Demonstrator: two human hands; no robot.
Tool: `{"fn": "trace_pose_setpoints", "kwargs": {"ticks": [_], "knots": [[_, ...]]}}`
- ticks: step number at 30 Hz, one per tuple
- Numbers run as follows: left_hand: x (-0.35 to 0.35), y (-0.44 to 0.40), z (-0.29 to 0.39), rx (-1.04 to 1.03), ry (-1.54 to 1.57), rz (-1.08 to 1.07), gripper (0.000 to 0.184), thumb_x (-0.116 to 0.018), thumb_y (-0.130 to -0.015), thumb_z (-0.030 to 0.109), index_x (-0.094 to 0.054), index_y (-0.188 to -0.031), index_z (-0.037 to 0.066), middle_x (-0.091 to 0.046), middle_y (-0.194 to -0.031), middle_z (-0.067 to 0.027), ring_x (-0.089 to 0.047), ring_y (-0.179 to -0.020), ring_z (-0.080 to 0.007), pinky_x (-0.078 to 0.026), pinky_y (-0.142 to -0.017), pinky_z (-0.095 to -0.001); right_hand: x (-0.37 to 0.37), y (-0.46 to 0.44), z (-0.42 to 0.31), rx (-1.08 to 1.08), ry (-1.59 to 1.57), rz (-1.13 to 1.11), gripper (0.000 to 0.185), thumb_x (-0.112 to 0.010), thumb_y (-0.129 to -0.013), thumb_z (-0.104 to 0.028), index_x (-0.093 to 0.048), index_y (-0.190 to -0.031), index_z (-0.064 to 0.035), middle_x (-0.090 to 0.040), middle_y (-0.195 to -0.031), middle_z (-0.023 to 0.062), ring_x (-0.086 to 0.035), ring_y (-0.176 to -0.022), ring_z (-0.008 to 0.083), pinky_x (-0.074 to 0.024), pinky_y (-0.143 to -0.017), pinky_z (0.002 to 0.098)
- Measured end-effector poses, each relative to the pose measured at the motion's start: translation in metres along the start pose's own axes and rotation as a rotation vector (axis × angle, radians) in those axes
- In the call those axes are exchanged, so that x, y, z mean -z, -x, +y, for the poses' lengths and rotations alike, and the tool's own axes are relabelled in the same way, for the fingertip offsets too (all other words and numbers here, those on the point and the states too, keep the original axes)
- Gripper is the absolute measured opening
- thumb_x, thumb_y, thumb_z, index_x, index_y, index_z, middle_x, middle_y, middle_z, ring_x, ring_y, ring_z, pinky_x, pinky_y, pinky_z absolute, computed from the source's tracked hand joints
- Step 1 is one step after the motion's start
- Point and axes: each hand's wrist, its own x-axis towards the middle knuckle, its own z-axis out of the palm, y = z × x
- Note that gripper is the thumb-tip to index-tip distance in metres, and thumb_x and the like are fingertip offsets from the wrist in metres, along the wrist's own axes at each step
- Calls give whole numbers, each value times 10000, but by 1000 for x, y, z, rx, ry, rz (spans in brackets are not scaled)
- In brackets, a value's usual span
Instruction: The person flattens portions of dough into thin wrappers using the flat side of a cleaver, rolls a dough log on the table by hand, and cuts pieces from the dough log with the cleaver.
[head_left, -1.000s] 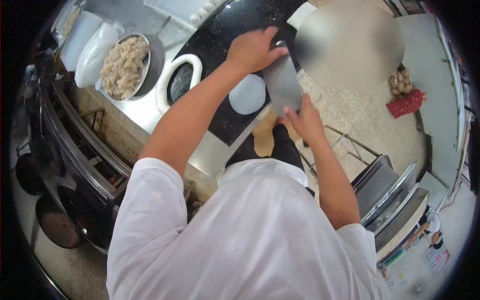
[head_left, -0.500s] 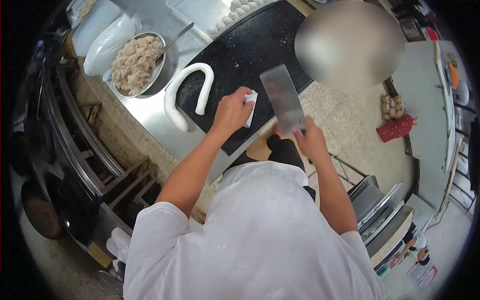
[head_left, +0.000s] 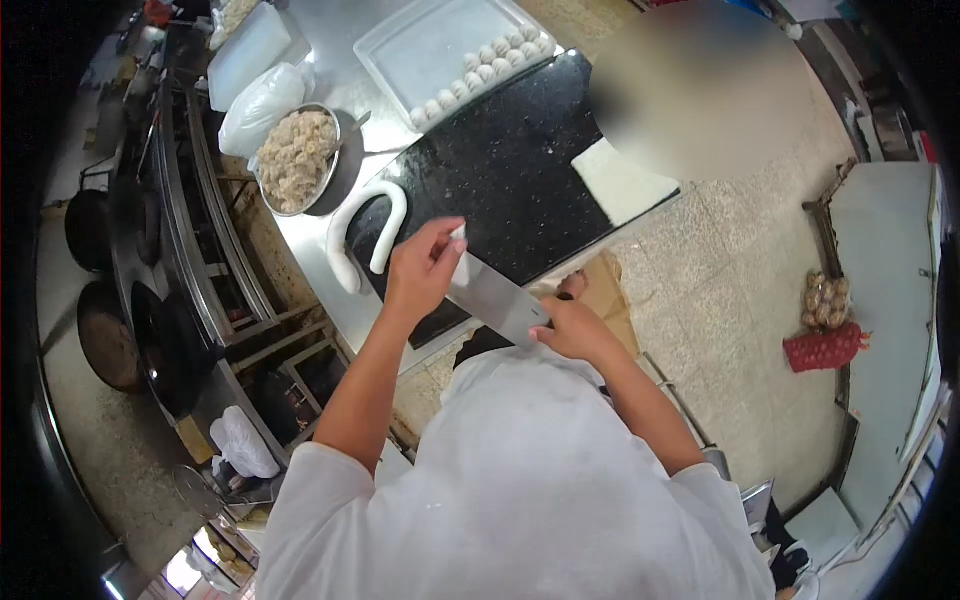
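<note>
left hand [head_left: 425, 272] pinches something white [head_left: 458, 232] by the cleaver [head_left: 497, 306] blade, can't tell what. right hand [head_left: 580, 328] grips the cleaver's handle end, blade slanting towards the left hand, over the near edge of the black slab [head_left: 525, 165]. done: white shaped pieces [head_left: 486, 74] lined up along the near side of the tray [head_left: 410, 50]. apparently left: white rope [head_left: 338, 232], uncut, bent in a hook at the slab's side; pale chunky mix [head_left: 293, 160], heaped in the metal bowl [head_left: 329, 172]. plastic bag [head_left: 265, 108] beside bowl, contents unclear.
</note>
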Motion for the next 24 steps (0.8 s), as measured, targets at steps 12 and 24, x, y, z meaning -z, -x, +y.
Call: {"fn": "trace_pose_setpoints", "kwargs": {"ticks": [12,24], "knots": [[-130,-213,29,-13,199,143,375,-628,-982,160,-634,-1342,57,-721,-1075,-133,-696,-885,-202,-565,-775,-333,65,112,47,-144,-264,419,320,-750,-902,-244,-652,-1049,22,-732,-861,161,-720,-743,285,-543,-674,383],[25,39,-101,-13,-278,562,399,-817,-829,102,-619,-1164,13,-582,-1072,-119,-544,-654,-189,-487,-649,-316,32,-13,16,-402,-1209,764,141,-546,-1047,-218,-504,-1015,-87,-554,-746,33,-543,-551,141,-484,-506,291]]}}
